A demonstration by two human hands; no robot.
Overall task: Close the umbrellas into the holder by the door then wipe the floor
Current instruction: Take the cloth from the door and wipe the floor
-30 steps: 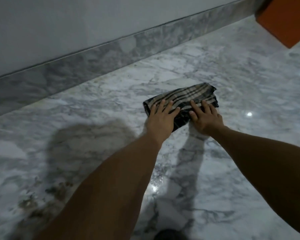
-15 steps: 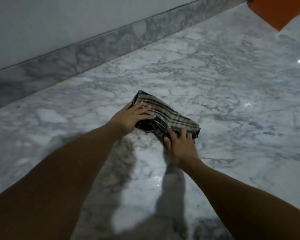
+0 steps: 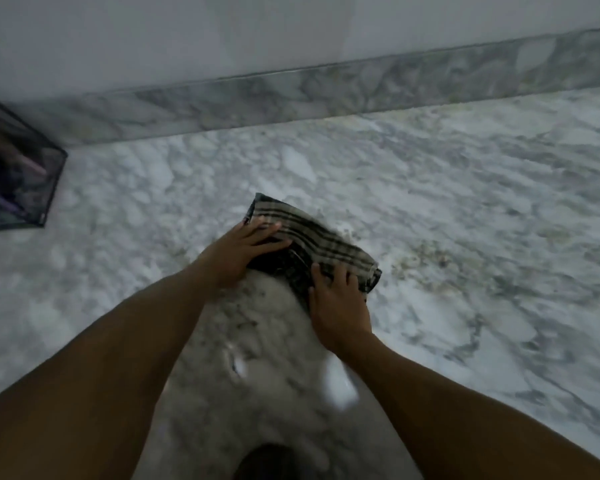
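Both hands press flat on a folded checked cloth (image 3: pixel 312 244) lying on the marble floor (image 3: pixel 465 220): left hand (image 3: pixel 238 252) on its left end, right hand (image 3: pixel 338 306) on its near right end, fingers spread straight. Far left stands a dark mesh holder (image 3: pixel 18 181).

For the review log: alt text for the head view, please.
Both hands, left hand and right hand, press a folded plaid cloth flat on the marble floor. A dark mesh holder stands at left by the marble baseboard.
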